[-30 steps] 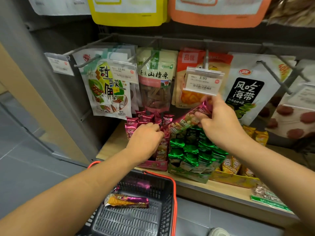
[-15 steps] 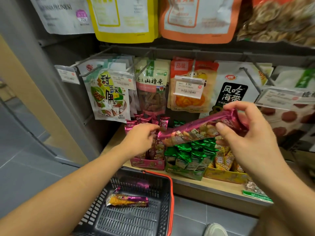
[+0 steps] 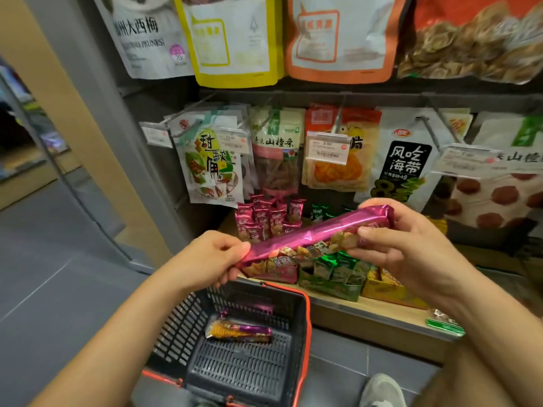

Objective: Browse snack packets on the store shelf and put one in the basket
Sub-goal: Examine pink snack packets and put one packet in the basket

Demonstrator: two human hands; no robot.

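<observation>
Left hand (image 3: 205, 259) and right hand (image 3: 402, 245) are both gripping the magenta packet (image 3: 314, 239) by its ends, above the basket (image 3: 305, 324).

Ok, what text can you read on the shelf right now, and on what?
"大西梅", "PRUNES": white bag, top left.
"甜酸角": leftmost hanging bag.
"山楂条": green-topped bag.
"3.90": price tag.
"风吃海带": black-panel bag.
Purple packet, pink packets, right tag: too blurred to read.
</observation>
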